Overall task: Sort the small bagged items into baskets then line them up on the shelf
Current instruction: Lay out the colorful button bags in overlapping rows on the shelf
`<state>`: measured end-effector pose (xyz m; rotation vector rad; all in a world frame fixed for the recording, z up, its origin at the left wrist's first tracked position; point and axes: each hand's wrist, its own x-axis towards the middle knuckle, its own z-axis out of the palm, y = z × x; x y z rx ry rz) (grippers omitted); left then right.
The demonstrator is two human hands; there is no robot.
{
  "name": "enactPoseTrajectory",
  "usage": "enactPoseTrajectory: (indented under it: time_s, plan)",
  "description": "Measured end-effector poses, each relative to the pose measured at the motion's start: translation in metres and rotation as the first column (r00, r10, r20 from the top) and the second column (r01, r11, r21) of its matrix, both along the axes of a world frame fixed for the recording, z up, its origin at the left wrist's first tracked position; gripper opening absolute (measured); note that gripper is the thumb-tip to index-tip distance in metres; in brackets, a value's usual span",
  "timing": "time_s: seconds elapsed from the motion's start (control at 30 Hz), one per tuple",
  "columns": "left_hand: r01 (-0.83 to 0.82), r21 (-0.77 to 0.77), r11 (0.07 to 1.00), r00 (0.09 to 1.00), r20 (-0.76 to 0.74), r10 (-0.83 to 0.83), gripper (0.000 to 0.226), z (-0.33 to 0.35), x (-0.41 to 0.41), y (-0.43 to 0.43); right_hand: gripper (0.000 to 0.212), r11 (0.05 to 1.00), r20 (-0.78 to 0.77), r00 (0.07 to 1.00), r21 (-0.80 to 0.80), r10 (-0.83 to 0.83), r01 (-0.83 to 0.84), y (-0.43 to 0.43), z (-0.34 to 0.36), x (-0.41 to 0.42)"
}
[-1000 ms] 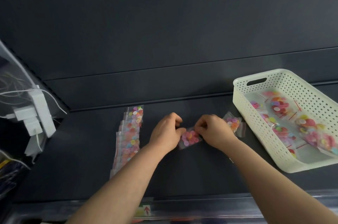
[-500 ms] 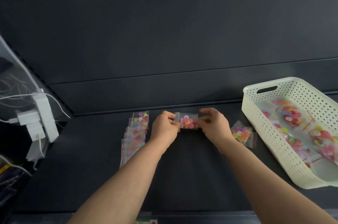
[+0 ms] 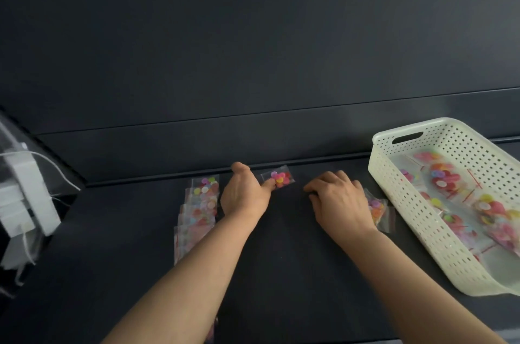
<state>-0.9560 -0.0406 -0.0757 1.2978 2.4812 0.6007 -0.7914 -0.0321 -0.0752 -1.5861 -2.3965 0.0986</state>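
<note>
Left hand (image 3: 244,195): thumb pins bag (image 3: 279,179) at its right, likely aligning it. Right hand (image 3: 339,203): loosely curled, empty.

Cream perforated basket (image 3: 408,208), clear bags (image 3: 201,203) of multicoloured buttons (image 3: 280,178), black shelf (image 3: 281,259).
</note>
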Motion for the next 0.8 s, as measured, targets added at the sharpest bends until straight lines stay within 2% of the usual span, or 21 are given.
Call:
enactPoseTrajectory:
  time_s: [0.13, 0.27, 0.4, 0.5, 0.57, 0.7, 0.8]
  plan:
    - [0.134, 0.071, 0.988, 0.988, 0.071, -0.139, 0.036, 0.002, 0.012, -0.008, 0.028, 0.991, -0.031, 0.992, 0.061, -0.119, 0.121, -0.012, 0.001, 0.025]
    - [0.309, 0.042, 0.95, 0.945, 0.099, -0.311, 0.021, 0.001, 0.038, -0.016, 0.038, 0.978, 0.023, 0.977, -0.01, -0.21, 0.21, -0.032, 0.007, 0.049]
    - [0.405, 0.046, 0.913, 0.907, 0.103, -0.408, 0.021, 0.004, 0.067, -0.019, 0.068, 0.961, -0.031, 0.968, -0.137, -0.247, 0.241, -0.04, 0.013, 0.068]
    - [0.449, 0.048, 0.892, 0.888, 0.089, -0.451, 0.023, 0.009, 0.085, -0.018, 0.073, 0.945, -0.194, 0.933, -0.188, -0.302, 0.267, -0.04, 0.014, 0.075]
    - [0.475, 0.042, 0.879, 0.875, 0.082, -0.476, 0.024, 0.013, 0.094, -0.016, 0.072, 0.931, -0.247, 0.905, -0.211, -0.346, 0.298, -0.035, 0.015, 0.082]
    - [0.495, 0.01, 0.869, 0.867, 0.048, -0.495, 0.027, 0.018, 0.11, -0.011, 0.075, 0.907, -0.233, 0.882, -0.212, -0.41, 0.365, -0.025, 0.013, 0.108]
    - [0.475, -0.085, 0.876, 0.879, 0.0, -0.477, 0.033, 0.017, 0.121, -0.005, 0.073, 0.902, -0.173, 0.892, -0.203, -0.417, 0.382, -0.021, 0.011, 0.124]
